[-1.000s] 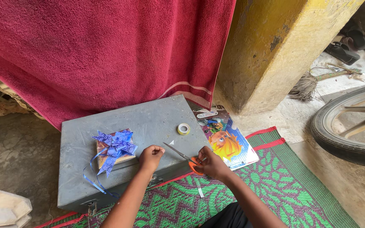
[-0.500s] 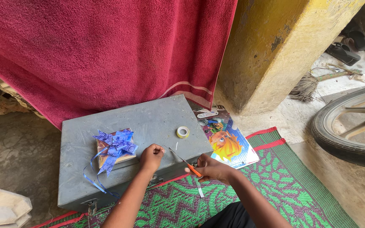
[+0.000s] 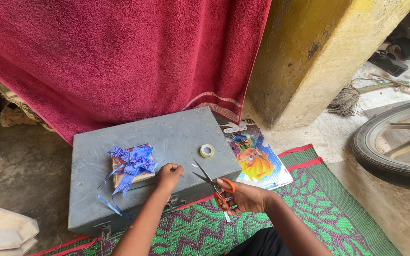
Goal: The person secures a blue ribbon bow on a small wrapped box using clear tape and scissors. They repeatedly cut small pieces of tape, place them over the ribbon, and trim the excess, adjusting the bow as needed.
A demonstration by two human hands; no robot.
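Grey metal trunk (image 3: 134,142) underneath: gift box (image 3: 131,166) with blue bow just left of the left hand (image 3: 169,174), curled shut, its contents hidden. Right hand (image 3: 245,196) grips orange-handled scissors (image 3: 212,182), blades parted; tape roll (image 3: 207,150) beyond.

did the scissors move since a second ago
Yes. The orange-handled scissors in the right hand now have open blades and their handles have slid off the grey metal box edge, down toward the woven mat.
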